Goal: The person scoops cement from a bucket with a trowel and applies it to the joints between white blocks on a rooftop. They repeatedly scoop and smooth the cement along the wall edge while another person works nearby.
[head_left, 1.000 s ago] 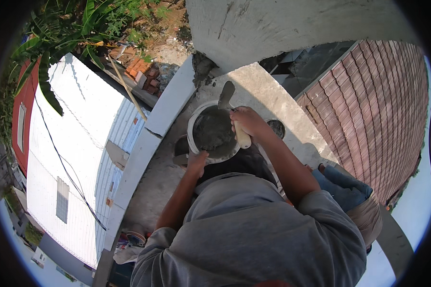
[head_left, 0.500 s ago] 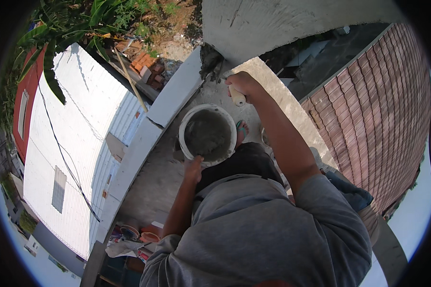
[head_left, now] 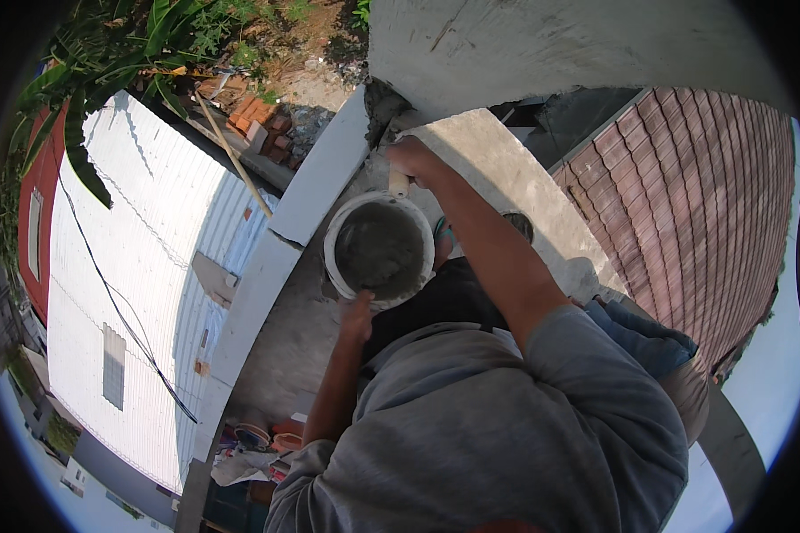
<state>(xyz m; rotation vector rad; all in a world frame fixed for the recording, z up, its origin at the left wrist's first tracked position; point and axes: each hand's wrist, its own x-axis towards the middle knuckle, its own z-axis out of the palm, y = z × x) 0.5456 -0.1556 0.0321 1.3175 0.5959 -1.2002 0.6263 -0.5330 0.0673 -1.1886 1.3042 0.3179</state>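
Observation:
A white bucket (head_left: 331,253) stands or is held in front of my waist, its mouth facing up. Grey wet mortar (head_left: 379,249) fills part of it. The fingers of my left hand (head_left: 356,316) are closed over the near rim. Beyond the far rim, my right hand (head_left: 411,162) is wrapped round the pale, rounded handle (head_left: 399,184) of a tool. The handle's end points back toward the bucket and me. The tool's working end is hidden by my hand. My foot in a green-strapped sandal shows partly beside the bucket.
A white-topped low wall (head_left: 320,191) runs along the left, with a white corrugated roof (head_left: 151,258) beyond it. A grey concrete wall (head_left: 560,44) rises ahead. Tiled roofing (head_left: 684,204) lies to the right. Containers and bags (head_left: 253,449) sit at lower left.
My right hand has moved left and back toward the bucket with the handled tool, now close above the far rim. My left hand keeps its hold on the near rim.

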